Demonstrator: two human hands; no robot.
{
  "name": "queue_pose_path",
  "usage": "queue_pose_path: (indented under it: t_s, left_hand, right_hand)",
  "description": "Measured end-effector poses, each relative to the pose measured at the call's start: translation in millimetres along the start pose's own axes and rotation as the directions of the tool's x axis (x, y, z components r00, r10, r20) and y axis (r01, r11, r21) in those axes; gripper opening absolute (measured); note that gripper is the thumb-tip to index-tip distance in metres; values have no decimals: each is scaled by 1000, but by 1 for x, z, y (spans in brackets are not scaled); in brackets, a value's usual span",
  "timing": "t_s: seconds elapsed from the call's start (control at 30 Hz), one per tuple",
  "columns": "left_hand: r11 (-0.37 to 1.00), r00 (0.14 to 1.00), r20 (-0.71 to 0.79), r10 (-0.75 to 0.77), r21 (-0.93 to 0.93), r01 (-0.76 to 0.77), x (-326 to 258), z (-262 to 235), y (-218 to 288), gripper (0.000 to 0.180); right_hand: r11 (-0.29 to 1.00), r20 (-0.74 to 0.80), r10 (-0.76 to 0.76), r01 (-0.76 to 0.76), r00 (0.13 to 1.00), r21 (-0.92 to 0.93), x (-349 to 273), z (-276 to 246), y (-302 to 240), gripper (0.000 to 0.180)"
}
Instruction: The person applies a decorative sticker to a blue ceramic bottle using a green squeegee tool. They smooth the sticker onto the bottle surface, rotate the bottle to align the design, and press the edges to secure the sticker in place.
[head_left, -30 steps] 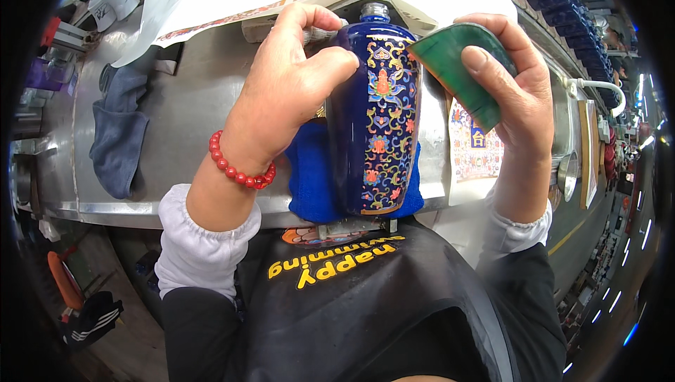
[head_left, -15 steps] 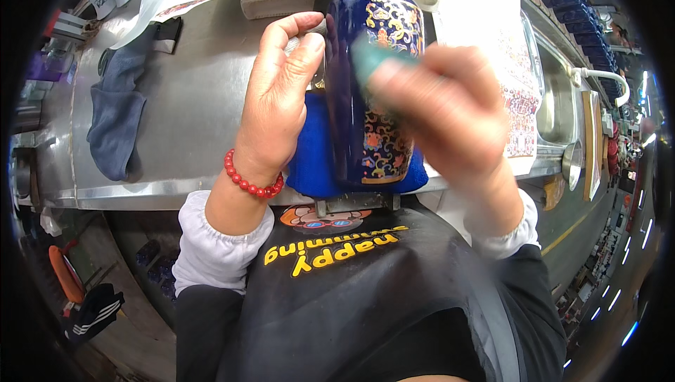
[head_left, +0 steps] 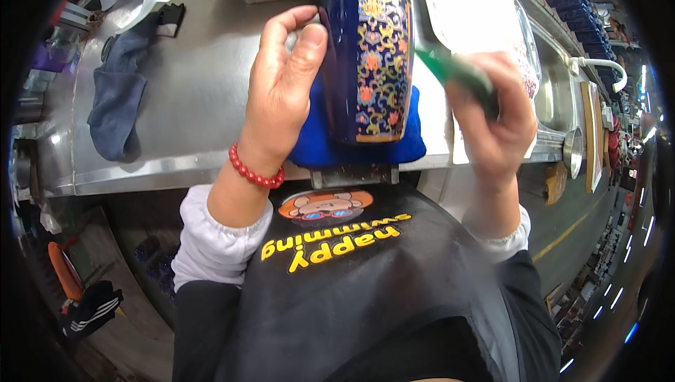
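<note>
A dark blue vase (head_left: pixel 369 52) with gold and red floral pattern stands on a blue cloth pad (head_left: pixel 404 139) at the front edge of a steel bench (head_left: pixel 197 101). My left hand (head_left: pixel 281 94), with a red bead bracelet at the wrist, grips the vase's left side. My right hand (head_left: pixel 496 122) is blurred and holds a green scouring pad (head_left: pixel 453 73) against the vase's right side.
A grey-blue rag (head_left: pixel 116 104) lies on the bench at the left. A sink with a white tap (head_left: pixel 598 66) is at the right. A white patterned sheet (head_left: pixel 471 16) lies behind the vase. An orange object (head_left: pixel 65 269) sits on the floor at lower left.
My right hand with the green pad went across the front of the vase and is now at its right side. The left hand stays on the vase.
</note>
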State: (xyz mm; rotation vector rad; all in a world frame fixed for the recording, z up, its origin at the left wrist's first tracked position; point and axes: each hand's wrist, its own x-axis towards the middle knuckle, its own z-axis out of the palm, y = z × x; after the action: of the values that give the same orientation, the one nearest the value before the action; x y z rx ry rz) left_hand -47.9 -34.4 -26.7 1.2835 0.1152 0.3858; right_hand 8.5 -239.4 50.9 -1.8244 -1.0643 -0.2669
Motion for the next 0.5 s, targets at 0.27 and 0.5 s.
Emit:
queue_pose_path:
  t_s: [0.27,0.5]
  left_hand:
    - [997,998,31,63,33,-64,-13,-5,-6,43]
    - [333,866,356,351,817,-471,-52,-10,-4,107]
  right_hand:
    - [973,331,-135,61,934,222,-35,-5,-4,42]
    - [980,310,-199,194,930,48,-46,-8,4,40]
